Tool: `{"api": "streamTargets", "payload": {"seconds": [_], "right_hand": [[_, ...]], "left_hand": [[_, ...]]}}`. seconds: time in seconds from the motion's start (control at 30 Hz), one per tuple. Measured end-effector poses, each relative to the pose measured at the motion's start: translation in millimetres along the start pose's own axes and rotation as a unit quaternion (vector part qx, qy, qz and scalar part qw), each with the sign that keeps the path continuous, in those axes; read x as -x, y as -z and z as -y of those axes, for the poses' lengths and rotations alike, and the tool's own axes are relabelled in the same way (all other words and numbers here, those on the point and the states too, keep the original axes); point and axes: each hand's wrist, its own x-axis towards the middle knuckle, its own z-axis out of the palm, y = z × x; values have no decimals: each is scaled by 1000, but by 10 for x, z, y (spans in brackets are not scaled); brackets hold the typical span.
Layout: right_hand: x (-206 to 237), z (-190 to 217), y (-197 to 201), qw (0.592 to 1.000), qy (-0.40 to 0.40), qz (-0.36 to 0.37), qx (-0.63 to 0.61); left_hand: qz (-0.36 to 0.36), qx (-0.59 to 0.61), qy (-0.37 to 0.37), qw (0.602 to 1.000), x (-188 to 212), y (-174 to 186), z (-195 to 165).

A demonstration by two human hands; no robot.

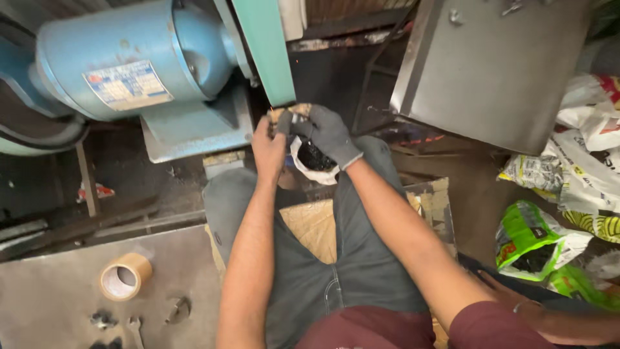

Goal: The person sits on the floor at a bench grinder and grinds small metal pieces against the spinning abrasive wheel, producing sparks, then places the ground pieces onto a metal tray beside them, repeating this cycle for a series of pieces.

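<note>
A blue motor [129, 58] fills the upper left, bolted on a blue base [194, 126]. Beside it a green belt [265, 48] runs down to the point where the hands meet. A grey metal sheet [491, 71] leans at the upper right, and a second metal plate [58, 291] lies flat at the lower left. The person sits with grey-trousered legs [336, 258] spread over a piece of cardboard [316, 223]. Printed plastic bags [581, 161] are heaped along the right edge, a green one [533, 236] nearest the knee.

The right hand [328, 134], in a grey glove, is closed around a small dark workpiece [294, 116] and holds it just below the belt's lower end; whether the piece touches the belt cannot be told. The bare left hand [268, 145] is curled shut beside it, fingertips pinching the same piece from the left. Just under the hands a white bag [313, 161] with dark contents hangs open between the knees.

On the flat plate lie a roll of brown tape [124, 276], a spanner [135, 326] and a few small metal parts [103, 318]. Another person's hand [516, 297] rests at the lower right.
</note>
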Motion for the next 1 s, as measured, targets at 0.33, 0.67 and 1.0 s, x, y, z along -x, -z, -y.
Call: {"api": "streamTargets", "payload": {"seconds": [0.33,0.67,1.0], "right_hand": [[-159,-47,40,908,-305,-58,-282],[-301,-100,9,876,-267,-66,-396],[-544,-640,1869,893,-295,-291,177]], "left_hand": [[119,279,170,938,34,-160,99],[189,494,164,833,95,-57,233],[246,-297,13,923,192,-21,-136]]}}
